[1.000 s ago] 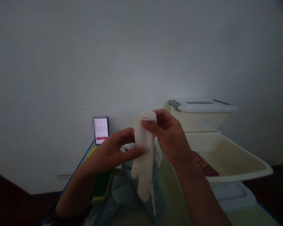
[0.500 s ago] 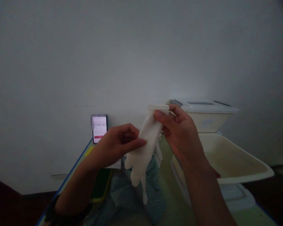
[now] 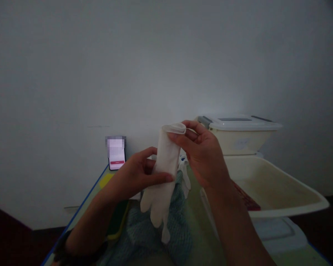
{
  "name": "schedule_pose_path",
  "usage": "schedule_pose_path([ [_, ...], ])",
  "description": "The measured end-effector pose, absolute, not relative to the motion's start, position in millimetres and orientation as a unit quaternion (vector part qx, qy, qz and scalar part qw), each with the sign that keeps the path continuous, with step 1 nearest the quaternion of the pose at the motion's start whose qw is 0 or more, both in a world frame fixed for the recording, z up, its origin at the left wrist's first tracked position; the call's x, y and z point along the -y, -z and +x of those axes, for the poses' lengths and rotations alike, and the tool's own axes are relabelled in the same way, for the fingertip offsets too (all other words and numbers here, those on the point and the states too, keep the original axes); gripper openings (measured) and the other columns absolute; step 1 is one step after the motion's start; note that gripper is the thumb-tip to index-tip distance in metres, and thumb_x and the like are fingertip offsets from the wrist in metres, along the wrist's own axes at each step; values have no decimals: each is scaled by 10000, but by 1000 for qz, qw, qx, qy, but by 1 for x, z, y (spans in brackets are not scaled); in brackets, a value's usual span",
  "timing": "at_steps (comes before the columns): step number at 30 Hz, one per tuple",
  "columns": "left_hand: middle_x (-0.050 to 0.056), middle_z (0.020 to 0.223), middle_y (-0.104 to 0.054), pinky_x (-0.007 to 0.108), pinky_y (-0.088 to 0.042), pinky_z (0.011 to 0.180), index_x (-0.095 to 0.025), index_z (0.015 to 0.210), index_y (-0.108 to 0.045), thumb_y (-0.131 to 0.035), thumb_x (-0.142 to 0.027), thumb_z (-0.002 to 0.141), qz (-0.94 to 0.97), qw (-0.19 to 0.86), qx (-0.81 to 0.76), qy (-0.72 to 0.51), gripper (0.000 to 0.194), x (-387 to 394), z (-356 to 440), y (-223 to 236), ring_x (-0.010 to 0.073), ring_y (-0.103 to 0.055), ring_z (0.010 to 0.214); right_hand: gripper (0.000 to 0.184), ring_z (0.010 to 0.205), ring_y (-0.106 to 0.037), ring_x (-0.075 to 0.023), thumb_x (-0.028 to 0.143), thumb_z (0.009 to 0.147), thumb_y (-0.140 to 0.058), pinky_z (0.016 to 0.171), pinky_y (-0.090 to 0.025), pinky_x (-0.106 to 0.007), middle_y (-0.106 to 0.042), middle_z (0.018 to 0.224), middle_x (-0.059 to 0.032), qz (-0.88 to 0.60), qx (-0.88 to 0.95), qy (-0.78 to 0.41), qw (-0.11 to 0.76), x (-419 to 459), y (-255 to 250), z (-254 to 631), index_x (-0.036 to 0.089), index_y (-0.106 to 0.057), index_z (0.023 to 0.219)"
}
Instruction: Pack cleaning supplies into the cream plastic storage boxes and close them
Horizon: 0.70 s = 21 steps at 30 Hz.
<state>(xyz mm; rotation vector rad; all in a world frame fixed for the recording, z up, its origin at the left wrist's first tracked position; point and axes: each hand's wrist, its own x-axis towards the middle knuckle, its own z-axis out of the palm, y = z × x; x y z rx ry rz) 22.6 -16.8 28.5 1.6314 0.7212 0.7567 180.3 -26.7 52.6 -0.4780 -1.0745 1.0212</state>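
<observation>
A white glove (image 3: 166,155) hangs between my hands with its fingers pointing down and its rolled cuff at the top. My left hand (image 3: 144,170) pinches the palm part, thumb in front and fingers behind. At the cuff, my right hand (image 3: 197,147) grips the rim between thumb and fingers, and the opening shows slightly parted. Below the glove lies a teal knitted cloth (image 3: 152,236). Another white glove (image 3: 185,181) lies behind, partly hidden by my right hand.
A phone (image 3: 117,153) leans on the wall at the back left. Near it are a yellow piece (image 3: 106,181) and a green sponge pad (image 3: 119,218) with yellow edges. To the right stand a cream basin (image 3: 280,184), with a red ridged object (image 3: 246,199) inside, and a lidded box (image 3: 235,140).
Both hands have shifted slightly, carrying the glove left. It now hangs more upright, its cuff opening more visible, and my left thumb sits lower across it.
</observation>
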Motion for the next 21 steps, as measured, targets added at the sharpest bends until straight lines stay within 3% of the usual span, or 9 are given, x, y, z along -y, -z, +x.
schedule_pose_path([
  [4, 29, 796, -741, 290, -544, 663, -168, 948, -645, -721, -300, 711, 702, 549, -345, -295, 282, 17, 24, -28, 192, -693, 727, 220, 621, -625, -61, 170, 626, -770, 587, -500, -151, -702, 675, 71, -233, 495, -437, 714, 24, -51, 181, 218, -606, 764],
  [9, 31, 828, -730, 268, -519, 683, -146, 919, -660, -721, -298, 701, 724, 553, -332, -246, 273, 16, 21, -34, 182, -673, 763, 202, 588, -613, -59, 214, 659, -751, 547, -475, -150, -713, 694, 55, -247, 470, -462, 711, 23, -55, 177, 216, -597, 790],
  [12, 30, 760, -707, 238, -490, 616, -117, 835, -661, -730, -316, 675, 755, 525, -337, -202, 264, 8, 18, -40, 161, -642, 682, 193, 613, -618, -70, 228, 679, -735, 556, -476, -163, -719, 721, 49, -237, 482, -459, 708, 20, -61, 174, 218, -602, 818],
  [17, -5, 693, -674, 197, -452, 550, -136, 752, -651, -691, -290, 688, 748, 537, -295, -255, 172, -3, 15, -50, 116, -590, 606, 217, 669, -617, -97, 283, 696, -725, 611, -476, -209, -711, 748, 37, -256, 553, -407, 680, 16, -63, 174, 222, -606, 867],
  [21, 4, 727, -683, 225, -481, 591, -165, 797, -662, -649, -279, 750, 769, 487, -294, -293, 124, -2, 13, -53, 130, -608, 644, 266, 668, -596, -113, 345, 694, -725, 632, -464, -246, -692, 745, 27, -299, 578, -380, 657, 13, -56, 175, 226, -599, 895],
])
